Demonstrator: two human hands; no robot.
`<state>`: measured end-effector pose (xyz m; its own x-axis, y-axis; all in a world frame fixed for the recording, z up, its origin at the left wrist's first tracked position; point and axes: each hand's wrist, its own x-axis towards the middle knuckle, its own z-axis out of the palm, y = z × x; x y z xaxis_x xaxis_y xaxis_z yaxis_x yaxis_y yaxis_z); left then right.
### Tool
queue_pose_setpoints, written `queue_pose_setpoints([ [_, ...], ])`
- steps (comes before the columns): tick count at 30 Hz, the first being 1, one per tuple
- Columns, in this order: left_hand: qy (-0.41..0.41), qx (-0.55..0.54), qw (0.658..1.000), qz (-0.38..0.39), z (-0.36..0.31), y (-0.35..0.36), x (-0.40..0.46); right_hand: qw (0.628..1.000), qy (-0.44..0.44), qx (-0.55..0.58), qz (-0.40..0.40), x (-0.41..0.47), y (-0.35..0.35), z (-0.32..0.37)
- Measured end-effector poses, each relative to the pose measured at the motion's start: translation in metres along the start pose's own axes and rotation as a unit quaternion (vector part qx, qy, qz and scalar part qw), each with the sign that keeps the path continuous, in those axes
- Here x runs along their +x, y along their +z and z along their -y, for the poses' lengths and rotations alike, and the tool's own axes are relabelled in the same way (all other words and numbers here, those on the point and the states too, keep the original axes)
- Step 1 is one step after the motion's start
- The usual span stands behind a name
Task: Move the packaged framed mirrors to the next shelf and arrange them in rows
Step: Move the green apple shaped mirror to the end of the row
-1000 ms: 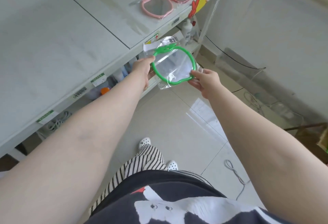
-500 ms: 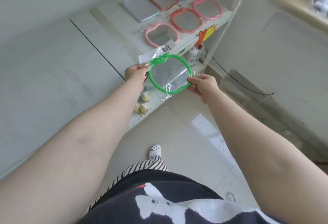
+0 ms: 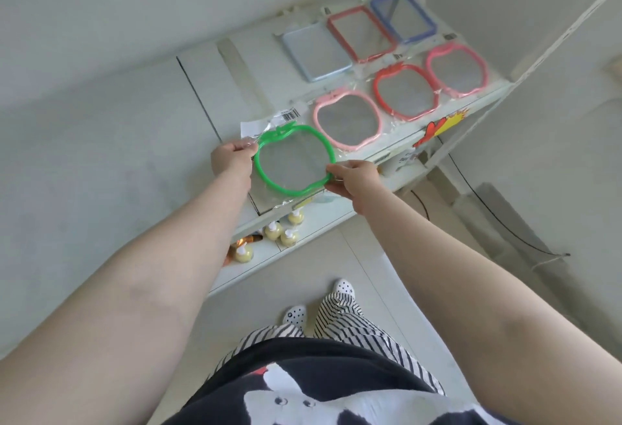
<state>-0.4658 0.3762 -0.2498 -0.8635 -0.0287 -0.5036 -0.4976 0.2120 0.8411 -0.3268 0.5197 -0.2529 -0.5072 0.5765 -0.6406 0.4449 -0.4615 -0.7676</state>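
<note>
Left hand (image 3: 232,159) and right hand (image 3: 353,177) pinching green mirror (image 3: 293,160) at opposite rims, holding it over shelf (image 3: 255,64) front edge, just beside pale pink mirror (image 3: 346,118). Bare shelf room lying leftward.

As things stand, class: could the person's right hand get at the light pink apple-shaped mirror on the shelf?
Probably not yet: the right hand is pinching the green mirror, shared with the left hand. The light pink mirror lies uncovered just beyond, so once freed, the path looks open.
</note>
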Motion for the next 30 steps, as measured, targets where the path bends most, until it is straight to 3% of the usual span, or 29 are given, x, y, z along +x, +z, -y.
queue_pose_setpoints([
  [4, -0.002, 0.0, 0.998, -0.069, -0.008, 0.001, 0.019, 0.997, 0.002, -0.065, 0.047, 0.024, 0.013, 0.013],
  [10, 0.004, 0.004, 0.995, -0.097, -0.014, 0.012, 0.042, 0.985, -0.006, -0.168, 0.04, 0.053, 0.026, 0.03],
  [21, 0.003, 0.093, 0.991, -0.094, -0.001, 0.019, 0.061, 0.958, -0.028, -0.286, 0.015, 0.065, 0.027, 0.038],
  [30, 0.046, 0.213, 0.972, -0.091, -0.003, 0.014, 0.055, 0.894, -0.076, -0.441, 0.018, 0.059, 0.015, 0.043],
])
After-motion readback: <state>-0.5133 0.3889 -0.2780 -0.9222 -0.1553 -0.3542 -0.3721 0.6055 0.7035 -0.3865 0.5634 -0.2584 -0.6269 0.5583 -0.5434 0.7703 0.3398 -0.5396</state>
